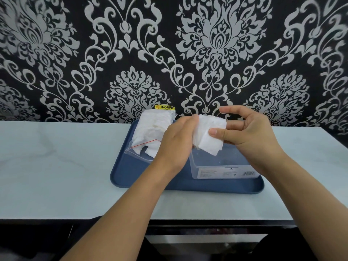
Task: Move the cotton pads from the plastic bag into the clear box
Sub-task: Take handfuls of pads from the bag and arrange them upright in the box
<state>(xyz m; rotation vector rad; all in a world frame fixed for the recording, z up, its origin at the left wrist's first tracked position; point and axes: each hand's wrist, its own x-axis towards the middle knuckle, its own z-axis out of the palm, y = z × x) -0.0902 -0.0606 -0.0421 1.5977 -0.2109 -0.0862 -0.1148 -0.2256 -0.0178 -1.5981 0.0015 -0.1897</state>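
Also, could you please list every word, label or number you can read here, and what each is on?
"小心触电": yellow sticker on the wall behind the plastic bag.
Label with barcode on the clear box: print too small to read; perhaps a "3".

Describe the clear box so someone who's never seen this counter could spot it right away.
On the pale counter sits a blue tray. The clear box stands on the tray's right half, right of the plastic bag of white pads. Unlike the soft bag, it is rigid, see-through, and has a barcode label on its front wall.
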